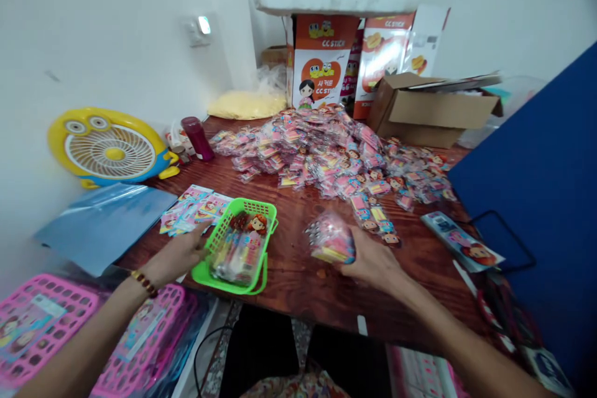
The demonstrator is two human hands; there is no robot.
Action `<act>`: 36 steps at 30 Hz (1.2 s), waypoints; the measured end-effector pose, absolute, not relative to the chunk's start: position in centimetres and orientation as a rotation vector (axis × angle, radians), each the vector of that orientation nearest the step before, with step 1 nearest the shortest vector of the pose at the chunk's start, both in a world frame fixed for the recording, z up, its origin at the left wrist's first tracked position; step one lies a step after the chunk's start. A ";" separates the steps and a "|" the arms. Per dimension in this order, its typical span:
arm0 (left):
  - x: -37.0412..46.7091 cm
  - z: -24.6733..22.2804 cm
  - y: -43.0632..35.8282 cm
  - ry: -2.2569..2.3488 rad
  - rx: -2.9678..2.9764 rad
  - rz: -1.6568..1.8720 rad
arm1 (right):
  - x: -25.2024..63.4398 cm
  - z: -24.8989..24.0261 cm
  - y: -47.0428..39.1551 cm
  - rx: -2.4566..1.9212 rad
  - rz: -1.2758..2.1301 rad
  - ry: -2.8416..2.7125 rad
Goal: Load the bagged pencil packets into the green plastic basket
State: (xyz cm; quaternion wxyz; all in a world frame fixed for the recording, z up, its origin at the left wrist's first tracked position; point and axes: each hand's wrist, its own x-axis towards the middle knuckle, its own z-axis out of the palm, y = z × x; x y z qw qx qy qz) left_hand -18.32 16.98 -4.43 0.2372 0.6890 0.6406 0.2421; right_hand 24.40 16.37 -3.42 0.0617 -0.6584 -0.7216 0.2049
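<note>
While the left hand [186,253] curls at the near left rim of the green basket [272,228], the right hand [366,261] grips a bunch of packets [332,239] above the table [289,283]. The basket sits between the hands, closer to the left; whether those fingers pinch its rim, I cannot tell. The bunch is in clear, shiny wrap, pink and blue with yellow at the bottom, and slightly blurred. Beyond it spreads a heap [321,149] of similar packets.
</note>
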 end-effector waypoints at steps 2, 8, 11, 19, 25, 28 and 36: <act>-14.8 -4.1 14.1 1.573 1.590 0.469 | 25.7 -1.6 16.3 -2.031 0.620 -2.099; -3.6 -5.8 8.3 1.386 1.181 0.789 | 24.4 2.8 16.1 -1.924 0.811 -2.087; -0.8 -7.0 7.7 1.358 1.210 0.921 | 21.3 3.0 16.1 -1.922 0.876 -2.182; 0.2 -8.3 7.7 1.419 1.301 0.979 | 15.7 1.1 16.8 -2.140 0.640 -2.228; -0.1 -8.4 7.7 1.465 1.371 0.957 | 13.3 -0.4 16.6 -2.205 0.571 -2.213; -0.7 -8.5 7.6 1.530 1.433 0.975 | 12.7 -1.8 16.1 -2.167 0.548 -2.199; -3.5 -7.1 9.7 1.811 2.187 1.098 | 14.1 -0.3 15.3 -1.991 0.502 -2.332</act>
